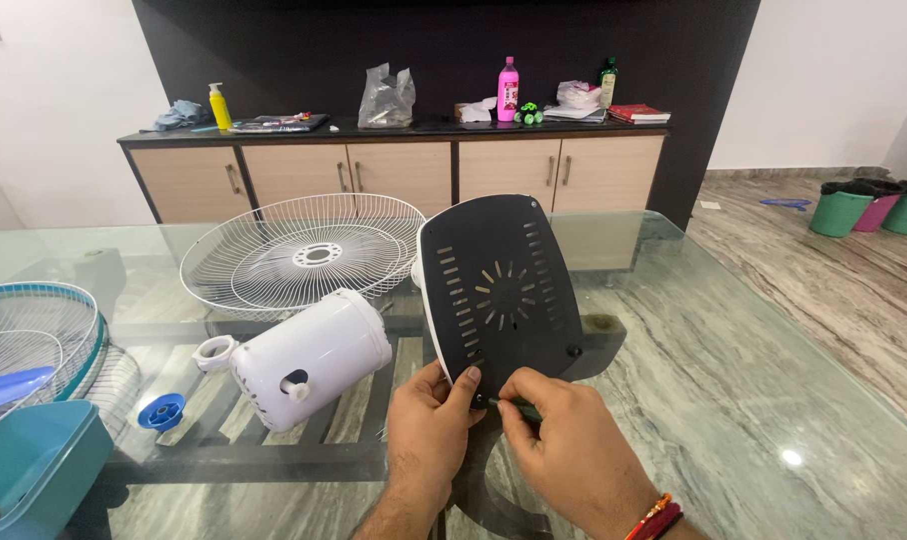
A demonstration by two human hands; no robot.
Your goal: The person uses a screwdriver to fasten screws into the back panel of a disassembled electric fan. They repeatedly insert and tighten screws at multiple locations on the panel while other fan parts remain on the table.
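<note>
A black oval fan base plate (504, 285) with slots stands tilted on its edge on the glass table (734, 400). My left hand (429, 430) grips its lower edge, thumb on the black face. My right hand (564, 440) pinches a thin green-handled tool (519, 408) whose tip meets the plate's bottom edge. A white fan motor housing (309, 358) lies on its side just left of my left hand.
A white wire fan grille (304, 250) lies behind the motor. At the far left sit a second grille with a blue rim (34, 330), a teal part (24, 465) and a small blue cap (162, 411). A cabinet (394, 170) with bottles stands behind.
</note>
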